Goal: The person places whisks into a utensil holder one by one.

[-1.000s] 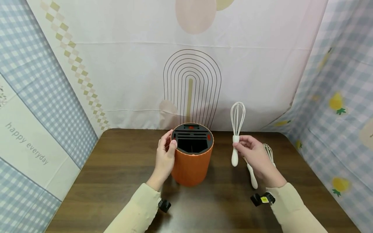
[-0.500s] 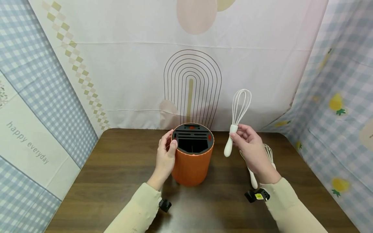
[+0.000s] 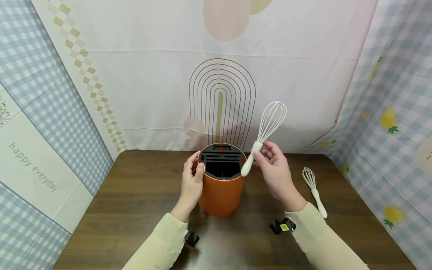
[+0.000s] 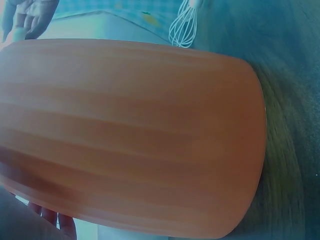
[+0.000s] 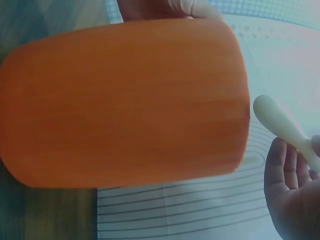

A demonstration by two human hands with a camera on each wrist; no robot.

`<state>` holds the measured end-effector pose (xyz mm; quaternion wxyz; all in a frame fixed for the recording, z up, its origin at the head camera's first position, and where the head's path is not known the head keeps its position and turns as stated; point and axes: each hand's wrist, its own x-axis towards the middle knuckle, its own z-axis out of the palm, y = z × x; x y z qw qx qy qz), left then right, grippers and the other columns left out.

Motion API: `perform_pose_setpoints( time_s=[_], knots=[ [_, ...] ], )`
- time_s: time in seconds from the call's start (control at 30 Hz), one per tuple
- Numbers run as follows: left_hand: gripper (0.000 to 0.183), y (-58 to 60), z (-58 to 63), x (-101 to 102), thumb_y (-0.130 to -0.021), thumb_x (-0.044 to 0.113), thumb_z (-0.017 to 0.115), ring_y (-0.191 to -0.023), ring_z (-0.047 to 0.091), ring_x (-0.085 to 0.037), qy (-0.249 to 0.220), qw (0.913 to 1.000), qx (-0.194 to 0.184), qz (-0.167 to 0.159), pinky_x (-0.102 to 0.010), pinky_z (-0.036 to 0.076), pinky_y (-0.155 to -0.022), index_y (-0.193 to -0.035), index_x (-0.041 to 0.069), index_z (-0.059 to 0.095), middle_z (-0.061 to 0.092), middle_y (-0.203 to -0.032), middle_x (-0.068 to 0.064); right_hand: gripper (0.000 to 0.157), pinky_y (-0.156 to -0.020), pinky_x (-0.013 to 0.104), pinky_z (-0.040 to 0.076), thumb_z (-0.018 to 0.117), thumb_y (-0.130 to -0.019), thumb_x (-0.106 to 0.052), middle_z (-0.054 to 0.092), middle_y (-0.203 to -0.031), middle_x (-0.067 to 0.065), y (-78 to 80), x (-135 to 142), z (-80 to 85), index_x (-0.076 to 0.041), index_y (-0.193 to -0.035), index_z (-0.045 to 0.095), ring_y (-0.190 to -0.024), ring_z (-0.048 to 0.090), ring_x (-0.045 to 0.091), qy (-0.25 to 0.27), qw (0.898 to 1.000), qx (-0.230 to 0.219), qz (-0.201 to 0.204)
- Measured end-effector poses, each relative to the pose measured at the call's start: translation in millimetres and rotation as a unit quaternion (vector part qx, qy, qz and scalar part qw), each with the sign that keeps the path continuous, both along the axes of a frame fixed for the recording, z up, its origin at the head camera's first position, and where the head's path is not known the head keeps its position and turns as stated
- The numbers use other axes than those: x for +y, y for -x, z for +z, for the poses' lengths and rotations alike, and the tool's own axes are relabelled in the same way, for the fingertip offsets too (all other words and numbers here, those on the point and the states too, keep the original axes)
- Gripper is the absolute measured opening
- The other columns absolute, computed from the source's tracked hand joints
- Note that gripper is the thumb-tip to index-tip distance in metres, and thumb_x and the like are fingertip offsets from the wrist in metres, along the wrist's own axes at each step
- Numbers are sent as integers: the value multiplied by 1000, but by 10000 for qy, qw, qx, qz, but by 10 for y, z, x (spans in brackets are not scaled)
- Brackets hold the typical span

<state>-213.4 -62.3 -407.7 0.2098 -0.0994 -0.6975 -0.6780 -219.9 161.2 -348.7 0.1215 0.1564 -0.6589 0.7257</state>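
My left hand (image 3: 192,183) grips the left side of an orange round utensil holder (image 3: 221,197), its thumb at the rim. The holder stands upright; its black top insert (image 3: 222,155) has narrow slots and a larger opening at the front. Between thumb and fingers, my right hand (image 3: 275,170) pinches a white whisk (image 3: 258,146) near the top of its handle. The whisk tilts, wires up and to the right, and the handle's lower end overlaps the holder's right rim in the head view. In the right wrist view, the white handle (image 5: 280,120) appears just beyond the holder's top end.
Another white whisk (image 3: 314,191) lies on the brown wooden table (image 3: 141,195), right of my right arm. A white patterned cloth (image 3: 152,93) hangs behind the table, with blue checked cloth at both sides. A small black device (image 3: 282,226) sits at my right cuff.
My right hand has carried the whisk up and left to the holder, tilting the handle toward it. A further whisk seen lying by that hand earlier is now out of sight. The left hand stays put.
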Motion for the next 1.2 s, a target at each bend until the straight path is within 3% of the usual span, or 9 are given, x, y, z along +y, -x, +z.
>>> perform_pose_setpoints(
  time_s=[0.3,0.53,0.9,1.07,1.2],
  knots=[
    [39,-3,12,16,-91,14,48,-97,46,-20,-27,10000,-3,-18,-21,37,-82,-129,6,44,44,-111,-15,36,-73,35,49,56,-86,-8,50,-107,20,1,-145,-7,-2,-118,41,-91,55,23,206,9994,244,138],
    [39,-6,8,24,-91,13,48,-97,46,-21,-29,10000,-32,-28,-20,37,-82,-129,6,43,44,-111,-16,43,-71,34,49,55,-86,-5,51,-106,20,-39,-251,35,1,-123,35,-87,55,27,-108,9983,557,124],
    [40,-7,4,21,-91,16,48,-98,44,-20,-3,10000,-52,24,-27,38,-82,-129,6,43,43,-111,-15,37,-69,28,49,55,-81,9,51,-97,24,-150,-502,142,10,-113,36,-82,52,33,-557,9945,884,31],
    [39,-4,-2,23,-91,15,48,-98,44,-20,-18,10000,-46,-8,-25,38,-82,-129,7,43,43,-112,-17,42,-71,34,49,57,-80,6,54,-98,20,-132,-551,108,7,-117,36,-88,54,30,-909,9897,1106,-15],
    [39,-6,-2,19,-91,15,48,-98,45,-21,-20,10000,-36,-38,-26,38,-83,-129,7,43,43,-112,-18,45,-71,34,50,59,-81,1,55,-102,16,-55,-561,-15,-1,-120,37,-90,57,24,-1187,9847,1272,121]
  ],
)
